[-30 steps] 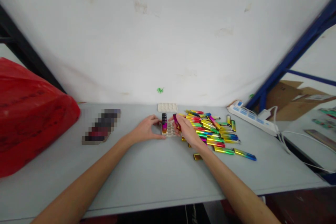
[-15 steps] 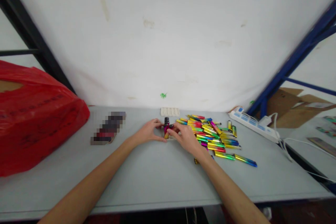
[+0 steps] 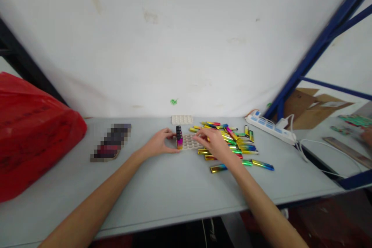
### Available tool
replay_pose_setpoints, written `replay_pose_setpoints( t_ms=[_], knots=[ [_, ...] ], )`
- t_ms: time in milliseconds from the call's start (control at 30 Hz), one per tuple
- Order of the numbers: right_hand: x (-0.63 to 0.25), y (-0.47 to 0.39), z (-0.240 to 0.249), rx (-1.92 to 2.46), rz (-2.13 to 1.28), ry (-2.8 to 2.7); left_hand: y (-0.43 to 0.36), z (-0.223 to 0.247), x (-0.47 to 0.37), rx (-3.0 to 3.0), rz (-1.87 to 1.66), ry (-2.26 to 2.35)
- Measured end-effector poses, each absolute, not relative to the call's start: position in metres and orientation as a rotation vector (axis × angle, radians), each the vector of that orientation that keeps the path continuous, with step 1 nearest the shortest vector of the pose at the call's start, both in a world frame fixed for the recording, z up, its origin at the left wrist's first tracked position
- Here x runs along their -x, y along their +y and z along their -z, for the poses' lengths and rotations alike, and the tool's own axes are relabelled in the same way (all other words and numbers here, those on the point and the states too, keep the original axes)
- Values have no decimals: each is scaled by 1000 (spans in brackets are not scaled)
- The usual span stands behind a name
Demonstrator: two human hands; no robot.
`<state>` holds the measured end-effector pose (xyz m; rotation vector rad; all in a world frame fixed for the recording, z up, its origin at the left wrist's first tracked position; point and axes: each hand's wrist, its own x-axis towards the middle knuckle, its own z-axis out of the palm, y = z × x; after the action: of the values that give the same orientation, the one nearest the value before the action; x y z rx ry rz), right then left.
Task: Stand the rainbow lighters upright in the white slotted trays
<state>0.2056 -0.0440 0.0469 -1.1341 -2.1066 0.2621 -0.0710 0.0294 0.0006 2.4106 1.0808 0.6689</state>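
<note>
A pale tray (image 3: pixel 188 142) with rows of round hollows lies on the table in front of me. Several shiny cigarette lighters (image 3: pixel 179 142) with black tops stand upright in a row at its left end; the front one is purple and yellow. My left hand (image 3: pixel 159 142) spans that end, thumb at the front and fingers behind, bracing the tray beside the lighters. My right hand (image 3: pixel 213 142) hovers over the tray's right part, its fingers apart and nothing visible in them. Beyond it lies a loose heap of metallic lighters (image 3: pixel 250 148) in yellow, green, blue and red.
A second pale tray (image 3: pixel 182 119) rests against the wall. To the right are a white power strip (image 3: pixel 270 128) with cables and a cardboard box (image 3: pixel 308 108). A red plastic bag (image 3: pixel 37 135) and a blurred-out item (image 3: pixel 112 143) are at left. Another person's hand (image 3: pixel 366 135) shows far right.
My right hand has let go of a purple-and-yellow lighter, which now stands upright at the front of the row, and has drawn back rightward. My left hand stays by the tray. The view has shifted.
</note>
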Motion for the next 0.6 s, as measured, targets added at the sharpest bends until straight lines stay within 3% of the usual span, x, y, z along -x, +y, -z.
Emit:
replay_pose_setpoints(
  t_ms=[167, 400, 600],
  knots=[
    [-275, -98, -60, 1170, -183, -2266, 29, -4, 71, -2442, -650, 1070],
    [-306, -138, -16, 1394, -45, -2429, 31, -14, 74, -2473, -541, 1019],
    [-303, -138, -18, 1438, -305, -2299, 31, -14, 78, -2477, -515, 991]
  ],
)
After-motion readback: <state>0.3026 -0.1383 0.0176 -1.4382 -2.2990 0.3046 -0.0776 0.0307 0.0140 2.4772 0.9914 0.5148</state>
